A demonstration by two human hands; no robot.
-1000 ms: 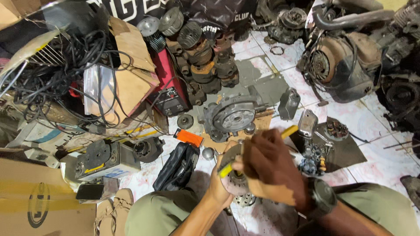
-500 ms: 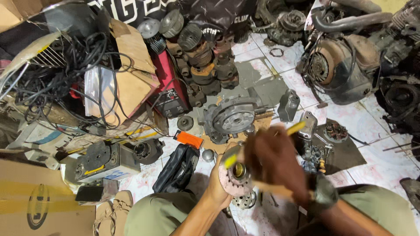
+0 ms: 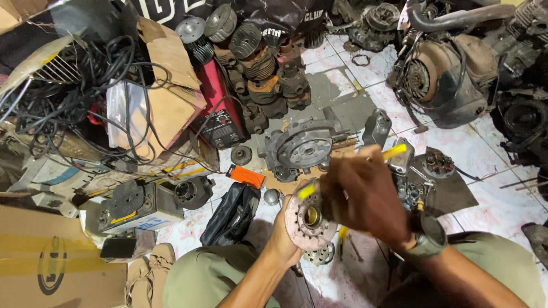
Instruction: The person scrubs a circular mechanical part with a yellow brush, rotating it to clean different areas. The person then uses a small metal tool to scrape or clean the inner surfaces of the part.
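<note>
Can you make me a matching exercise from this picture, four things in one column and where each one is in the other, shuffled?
Things:
1. round metal disc
2. yellow-handled tool
3. wristwatch
4. black pouch

Places:
A. on the tiled floor left of the hands
B. held in the left hand
C. on the right arm
D. gripped in the right hand

Pairs: 1-B, 2-D, 3-C, 4-A

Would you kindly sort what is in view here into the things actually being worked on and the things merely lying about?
In hand:
left hand holding the round metal disc
right hand gripping the yellow-handled tool

Lying about:
grey engine casing
orange box
black pouch
tangled cables
cardboard box
</note>
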